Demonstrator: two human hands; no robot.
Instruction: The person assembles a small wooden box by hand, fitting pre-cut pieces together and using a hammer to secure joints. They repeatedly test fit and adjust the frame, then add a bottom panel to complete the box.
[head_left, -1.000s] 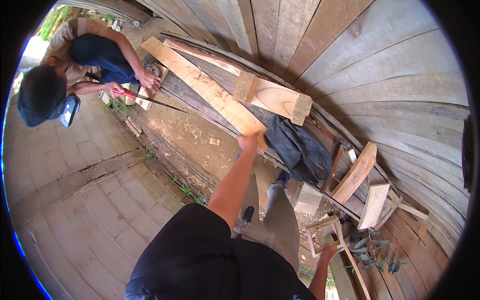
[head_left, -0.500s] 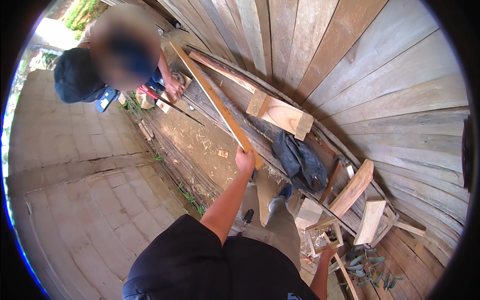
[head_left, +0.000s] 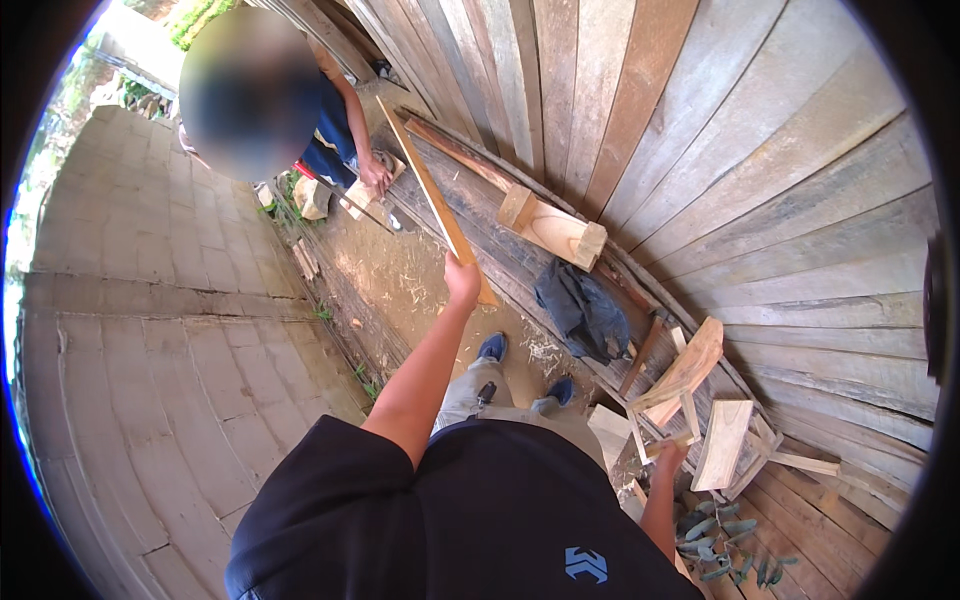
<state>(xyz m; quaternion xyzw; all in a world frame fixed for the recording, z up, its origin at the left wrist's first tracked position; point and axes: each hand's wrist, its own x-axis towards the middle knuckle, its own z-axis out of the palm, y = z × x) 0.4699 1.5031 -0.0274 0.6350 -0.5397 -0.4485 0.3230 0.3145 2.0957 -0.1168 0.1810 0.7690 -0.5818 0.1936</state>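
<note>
The person's left hand (head_left: 462, 278) reaches forward from the picture's middle toward twelve o'clock and is closed around the near end of a long narrow plank (head_left: 432, 198). The plank runs from that hand up toward eleven o'clock, its edge turned to the camera, and its far end lies near a co-worker's hand (head_left: 376, 176). That co-worker crouches at about eleven o'clock beside a small pale board (head_left: 358, 194), on which the hand seems to rest. The person's right hand (head_left: 668, 457) hangs low at about four o'clock, against the foot of a small frame of wooden slats (head_left: 672, 392); whether its fingers are curled on a slat or merely touching cannot be told. A thick wooden block (head_left: 553, 227) lies at one o'clock on the dark floorboards (head_left: 500, 250), and a dark crumpled cloth (head_left: 582, 310) sits just below it, near the middle. A flat pale offcut (head_left: 722, 443) leans beside the frame at four o'clock. A heap of grey-green pieces (head_left: 722, 545) lies at five o'clock. A wall of upright planks (head_left: 700, 120) fills the upper right.
</note>
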